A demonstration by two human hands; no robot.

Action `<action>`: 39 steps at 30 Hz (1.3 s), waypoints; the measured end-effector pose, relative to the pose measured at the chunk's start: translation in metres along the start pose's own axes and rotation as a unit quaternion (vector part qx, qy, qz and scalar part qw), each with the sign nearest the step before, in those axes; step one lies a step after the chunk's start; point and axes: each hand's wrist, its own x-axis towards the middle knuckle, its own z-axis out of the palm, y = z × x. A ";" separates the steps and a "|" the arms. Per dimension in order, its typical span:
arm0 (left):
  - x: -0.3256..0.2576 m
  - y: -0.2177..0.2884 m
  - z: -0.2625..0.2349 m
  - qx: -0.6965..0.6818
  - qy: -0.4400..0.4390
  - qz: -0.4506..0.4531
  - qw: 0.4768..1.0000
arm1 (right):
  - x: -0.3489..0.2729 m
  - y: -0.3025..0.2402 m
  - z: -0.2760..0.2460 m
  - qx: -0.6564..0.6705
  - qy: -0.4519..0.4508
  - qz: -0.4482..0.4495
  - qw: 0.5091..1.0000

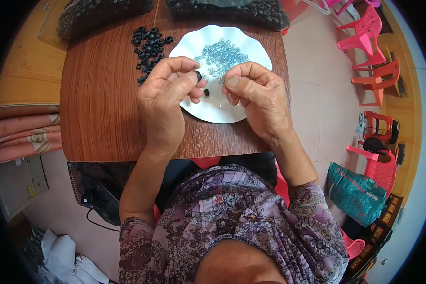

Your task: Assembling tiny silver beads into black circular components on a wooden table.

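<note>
My left hand (168, 85) is closed, with a small black round part (198, 75) pinched between thumb and fingertips. Across from it, my right hand (258, 90) has thumb and forefinger pressed together; whatever tiny piece they hold is too small to name. Both hands are raised over the near half of a white plate with a wavy rim (184, 45). A heap of tiny shiny bluish-grey pieces (222, 54) lies on the plate's far half. Below the left fingertips, one small black piece (207, 93) shows against the plate.
Several black round parts (149, 47) lie loose on the brown wooden table (99, 109), left of the plate. Two clear bags of dark parts (106, 14) (227, 14) stand at the far edge. Pink and red chairs (364, 35) and a teal bag (357, 194) are at the right.
</note>
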 end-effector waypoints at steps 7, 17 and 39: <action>-0.008 0.006 0.002 0.098 -0.087 0.008 0.991 | 0.004 -0.001 -0.003 0.059 -0.028 0.055 0.996; -0.006 -0.002 -0.001 0.153 -0.088 0.066 0.982 | 0.001 0.005 0.000 -0.081 -0.025 -0.042 0.996; 0.013 0.015 -0.008 0.055 -0.139 -0.157 0.976 | 0.007 0.003 -0.007 -0.294 -0.075 -0.204 0.931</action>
